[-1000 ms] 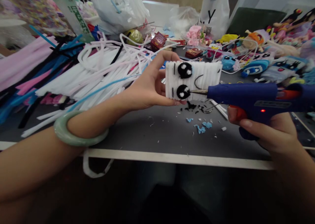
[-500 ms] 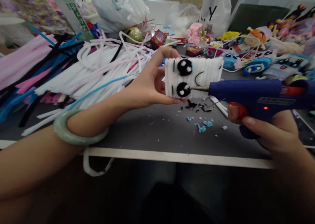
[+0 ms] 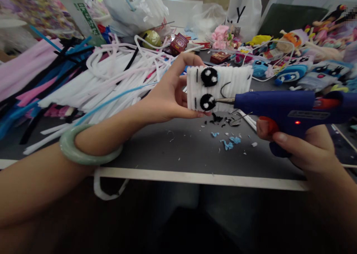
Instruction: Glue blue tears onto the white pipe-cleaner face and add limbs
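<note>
My left hand point(image 3: 167, 94), with a pale green bangle point(image 3: 83, 155) on its wrist, grips a white ribbed fuzzy panel point(image 3: 237, 75) by its left end. The panel carries two black fuzzy eyes with white spots, and a thin curved dark mouth; its face is turned sideways. Wrapped in my right hand point(image 3: 301, 142) is a dark blue glue gun point(image 3: 279, 103), a finger at its orange trigger and a small red light lit. The metal nozzle point(image 3: 224, 100) points left, its tip at the lower eye. Whether it touches is hard to tell.
Bundles of white pipe cleaners point(image 3: 111, 79) spread over the left, with pink, blue and black ones beyond. Black and blue scraps point(image 3: 228, 144) lie below the panel. Plush face pieces point(image 3: 295, 70) crowd the right. Plastic bags point(image 3: 134, 8) stand behind; the table edge point(image 3: 195, 176) runs in front.
My right hand and the glue gun have shifted slightly left, bringing the nozzle tip a little further over the lower eye. My left hand and the panel stay nearly still.
</note>
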`<control>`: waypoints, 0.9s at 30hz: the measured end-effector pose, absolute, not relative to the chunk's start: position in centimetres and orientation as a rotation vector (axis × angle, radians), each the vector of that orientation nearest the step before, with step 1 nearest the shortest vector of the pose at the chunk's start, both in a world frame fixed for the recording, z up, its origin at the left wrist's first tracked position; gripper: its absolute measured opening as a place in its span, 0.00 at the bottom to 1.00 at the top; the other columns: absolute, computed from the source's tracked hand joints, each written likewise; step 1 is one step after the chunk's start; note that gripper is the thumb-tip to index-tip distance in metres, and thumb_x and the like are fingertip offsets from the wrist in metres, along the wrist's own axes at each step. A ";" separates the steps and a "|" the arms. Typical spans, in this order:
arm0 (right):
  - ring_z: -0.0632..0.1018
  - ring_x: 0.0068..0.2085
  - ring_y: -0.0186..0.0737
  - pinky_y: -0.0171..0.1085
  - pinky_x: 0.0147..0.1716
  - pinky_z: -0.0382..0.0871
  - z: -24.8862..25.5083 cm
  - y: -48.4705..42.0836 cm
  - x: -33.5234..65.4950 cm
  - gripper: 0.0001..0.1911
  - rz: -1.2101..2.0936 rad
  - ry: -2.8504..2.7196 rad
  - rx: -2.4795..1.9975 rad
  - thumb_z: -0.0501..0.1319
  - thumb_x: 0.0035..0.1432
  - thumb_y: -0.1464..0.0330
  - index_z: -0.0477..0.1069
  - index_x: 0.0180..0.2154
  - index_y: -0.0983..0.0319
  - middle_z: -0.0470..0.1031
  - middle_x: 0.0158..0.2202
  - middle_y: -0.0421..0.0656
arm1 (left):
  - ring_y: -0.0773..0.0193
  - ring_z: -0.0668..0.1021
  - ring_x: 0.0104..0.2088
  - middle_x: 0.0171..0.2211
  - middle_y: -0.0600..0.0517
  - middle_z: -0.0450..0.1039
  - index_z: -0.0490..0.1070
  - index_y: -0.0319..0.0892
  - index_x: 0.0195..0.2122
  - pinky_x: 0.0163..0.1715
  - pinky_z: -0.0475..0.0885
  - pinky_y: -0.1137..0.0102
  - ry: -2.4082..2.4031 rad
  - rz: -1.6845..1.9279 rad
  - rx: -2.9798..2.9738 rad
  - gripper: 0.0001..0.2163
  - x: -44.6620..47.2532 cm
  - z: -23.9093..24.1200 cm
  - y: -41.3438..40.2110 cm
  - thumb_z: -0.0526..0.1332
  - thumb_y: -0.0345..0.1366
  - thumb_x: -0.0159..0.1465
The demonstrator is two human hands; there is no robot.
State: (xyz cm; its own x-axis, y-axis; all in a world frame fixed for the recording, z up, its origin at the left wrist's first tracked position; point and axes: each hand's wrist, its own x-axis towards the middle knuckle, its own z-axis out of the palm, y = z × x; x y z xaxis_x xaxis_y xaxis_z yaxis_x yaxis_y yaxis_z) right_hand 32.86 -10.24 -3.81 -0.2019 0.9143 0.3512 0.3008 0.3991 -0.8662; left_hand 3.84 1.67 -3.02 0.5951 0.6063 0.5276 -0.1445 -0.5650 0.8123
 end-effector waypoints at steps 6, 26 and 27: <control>0.75 0.29 0.40 0.37 0.24 0.70 -3.9 -10.2 32.9 0.11 0.787 -1.667 -1.096 0.70 0.57 0.55 0.77 0.37 0.53 0.75 0.30 0.39 | 0.57 0.76 0.46 0.49 0.50 0.64 0.56 0.51 0.47 0.32 0.76 0.70 0.462 1.053 1.929 0.37 3.7 -3.1 1.8 0.79 0.42 0.43; 0.73 0.28 0.35 0.34 0.26 0.68 -4.0 -10.1 32.8 0.12 0.813 -1.734 -1.087 0.66 0.62 0.57 0.78 0.36 0.59 0.75 0.28 0.40 | 0.68 0.72 0.41 0.49 0.53 0.61 0.56 0.49 0.46 0.33 0.76 0.74 0.357 1.074 1.944 0.33 3.8 -3.0 1.5 0.77 0.38 0.48; 0.73 0.28 0.35 0.34 0.26 0.68 -4.1 -10.1 32.8 0.11 0.813 -1.733 -1.085 0.66 0.62 0.57 0.78 0.37 0.59 0.75 0.28 0.40 | 0.68 0.72 0.42 0.49 0.53 0.61 0.56 0.48 0.47 0.33 0.77 0.74 0.350 1.066 1.943 0.32 3.8 -2.9 1.4 0.77 0.38 0.49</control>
